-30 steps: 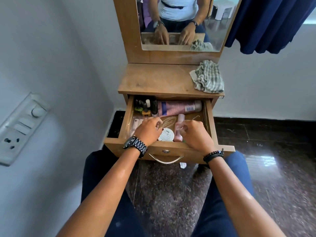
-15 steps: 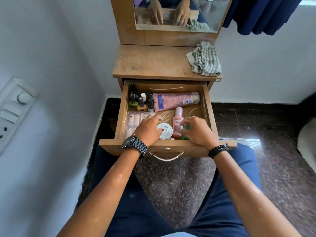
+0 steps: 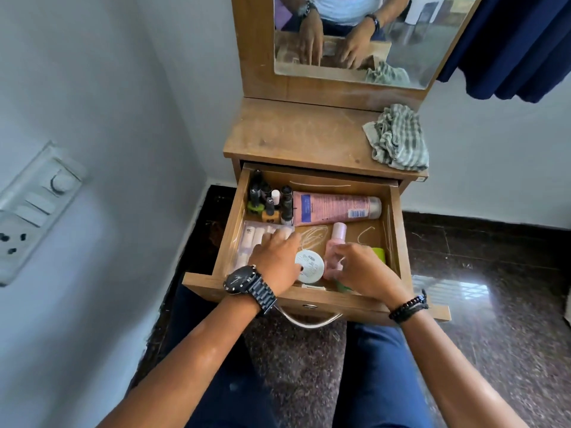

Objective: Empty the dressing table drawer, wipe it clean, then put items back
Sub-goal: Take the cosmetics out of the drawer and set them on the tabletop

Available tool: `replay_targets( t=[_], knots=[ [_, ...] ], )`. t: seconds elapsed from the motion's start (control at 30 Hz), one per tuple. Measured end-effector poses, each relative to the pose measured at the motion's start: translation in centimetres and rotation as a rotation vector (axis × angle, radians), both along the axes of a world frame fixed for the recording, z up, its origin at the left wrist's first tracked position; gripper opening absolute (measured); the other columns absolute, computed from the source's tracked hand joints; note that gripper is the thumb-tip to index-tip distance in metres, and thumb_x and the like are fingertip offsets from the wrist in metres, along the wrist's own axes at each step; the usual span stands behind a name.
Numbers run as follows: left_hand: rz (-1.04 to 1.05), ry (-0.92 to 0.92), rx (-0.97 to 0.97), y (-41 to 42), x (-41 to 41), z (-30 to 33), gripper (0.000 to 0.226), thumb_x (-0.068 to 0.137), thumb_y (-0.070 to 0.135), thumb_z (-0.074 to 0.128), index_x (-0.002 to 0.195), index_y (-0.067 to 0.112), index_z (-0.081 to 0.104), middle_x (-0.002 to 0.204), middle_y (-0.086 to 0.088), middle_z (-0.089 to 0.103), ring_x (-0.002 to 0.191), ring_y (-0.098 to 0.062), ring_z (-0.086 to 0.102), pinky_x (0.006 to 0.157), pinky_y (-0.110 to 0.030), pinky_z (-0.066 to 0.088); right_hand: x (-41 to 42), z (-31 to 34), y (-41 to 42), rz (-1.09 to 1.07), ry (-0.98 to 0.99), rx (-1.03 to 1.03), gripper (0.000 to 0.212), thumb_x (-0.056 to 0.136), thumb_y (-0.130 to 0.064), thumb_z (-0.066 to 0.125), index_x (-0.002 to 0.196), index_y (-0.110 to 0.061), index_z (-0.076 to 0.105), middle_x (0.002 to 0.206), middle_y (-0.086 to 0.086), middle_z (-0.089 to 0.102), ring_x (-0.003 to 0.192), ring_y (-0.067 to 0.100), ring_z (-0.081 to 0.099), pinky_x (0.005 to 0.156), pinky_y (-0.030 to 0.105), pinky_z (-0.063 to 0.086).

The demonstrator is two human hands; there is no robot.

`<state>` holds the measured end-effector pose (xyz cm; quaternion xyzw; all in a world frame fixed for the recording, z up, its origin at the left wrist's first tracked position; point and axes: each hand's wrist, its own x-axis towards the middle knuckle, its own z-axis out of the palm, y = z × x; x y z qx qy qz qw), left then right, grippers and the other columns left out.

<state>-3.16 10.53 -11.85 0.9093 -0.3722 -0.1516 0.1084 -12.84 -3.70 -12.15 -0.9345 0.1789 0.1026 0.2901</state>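
The wooden drawer (image 3: 396, 230) of the dressing table stands pulled out in front of me. Inside are several dark nail polish bottles (image 3: 269, 201) at the back left, a pink tube (image 3: 336, 208) lying across the back, a clear pack of white tubes (image 3: 251, 242) at the left, a round white tin (image 3: 310, 266), a small pink bottle (image 3: 336, 239), a green item (image 3: 379, 253) and a loose white string (image 3: 313, 236). My left hand (image 3: 275, 262) lies flat on the pack, fingers spread. My right hand (image 3: 366, 273) curls its fingers around the pink bottle's lower part.
A striped green-and-white cloth (image 3: 397, 139) lies crumpled on the right of the table top (image 3: 293, 134), below the mirror (image 3: 432, 41). A switch panel (image 3: 34, 205) sits on the left wall, a dark blue curtain (image 3: 519, 41) hangs at the upper right. My knees are under the drawer.
My left hand has slid from beside the white tin onto the pack of tubes. My right hand has shifted off the green item to the pink bottle. The view has tilted.
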Motion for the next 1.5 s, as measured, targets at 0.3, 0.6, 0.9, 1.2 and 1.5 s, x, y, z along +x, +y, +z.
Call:
replay_targets(
  t=[0.3,0.6,0.9,1.2,1.5],
  knots=[
    [0.141,0.086,-0.225,-0.4,8.2,4.7,0.034,0.084,0.019,0.065,0.117,0.014,0.058,0.118,-0.007,0.057,0.1,-0.019,0.056,0.081,-0.028,0.045,9.6,1.0,-0.2,-0.008,-0.331,0.06,0.022,0.085,-0.015,0.067,0.104,-0.007,0.063,0.099,0.007,0.066,0.084,0.018,0.059,0.07,0.022,0.048],
    [0.045,-0.222,-0.165,-3.9,11.2,2.1,0.025,0.089,0.028,0.058,0.111,0.017,0.063,0.109,-0.007,0.057,0.104,-0.026,0.051,0.087,-0.037,0.045,11.5,-1.4,0.2,-0.082,-0.348,0.085,0.015,0.078,-0.018,0.075,0.084,-0.007,0.067,0.081,0.006,0.069,0.071,0.017,0.062,0.068,0.03,0.052],
    [-0.044,-0.414,0.021,-5.3,10.7,1.3,0.032,0.093,0.038,0.049,0.113,0.018,0.062,0.115,-0.002,0.057,0.109,-0.023,0.048,0.09,-0.037,0.038,10.5,-1.9,-1.6,-0.171,-0.362,0.156,0.013,0.08,-0.017,0.074,0.083,-0.005,0.068,0.075,0.006,0.073,0.067,0.015,0.068,0.063,0.027,0.055],
    [-0.074,-0.358,0.056,-5.1,9.9,1.3,0.029,0.091,0.032,0.054,0.115,0.015,0.06,0.117,-0.006,0.052,0.11,-0.025,0.045,0.09,-0.037,0.039,9.9,-0.5,-2.0,-0.215,-0.422,0.168,0.007,0.078,-0.013,0.075,0.082,-0.008,0.073,0.077,0.003,0.073,0.067,0.009,0.066,0.064,0.019,0.053],
    [0.007,-0.313,-0.224,-3.3,9.8,5.7,0.024,0.085,0.035,0.062,0.1,0.017,0.063,0.104,-0.002,0.057,0.098,-0.018,0.053,0.07,-0.029,0.045,8.7,4.2,-3.3,-0.219,-0.546,0.186,0.015,0.077,-0.014,0.076,0.091,-0.01,0.074,0.079,-0.004,0.069,0.069,0.004,0.063,0.061,0.005,0.047]
  ],
)
